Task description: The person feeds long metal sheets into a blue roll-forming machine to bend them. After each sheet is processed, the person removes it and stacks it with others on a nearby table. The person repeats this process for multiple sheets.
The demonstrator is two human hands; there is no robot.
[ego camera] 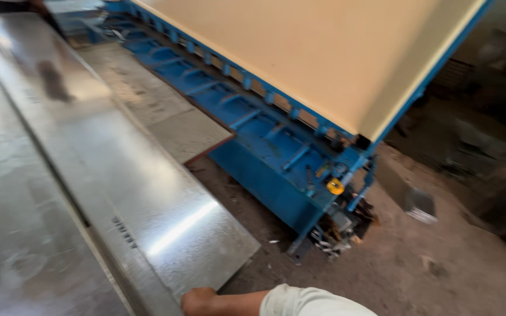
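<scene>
We see one hand (199, 301) at six o'clock, its fingers curled on the near edge of a shiny metal sheet (147, 193). The sheet stretches toward eleven o'clock. A big blue machine (265, 146) sits at one o'clock.

hand (199, 301) grips near edge of sheet (165, 216), pale sleeve behind it | more sheets (13, 222) stacked left | blue machine (265, 152) with cream panel (323, 52) right | dirt floor (417, 275) | far view blurred
</scene>
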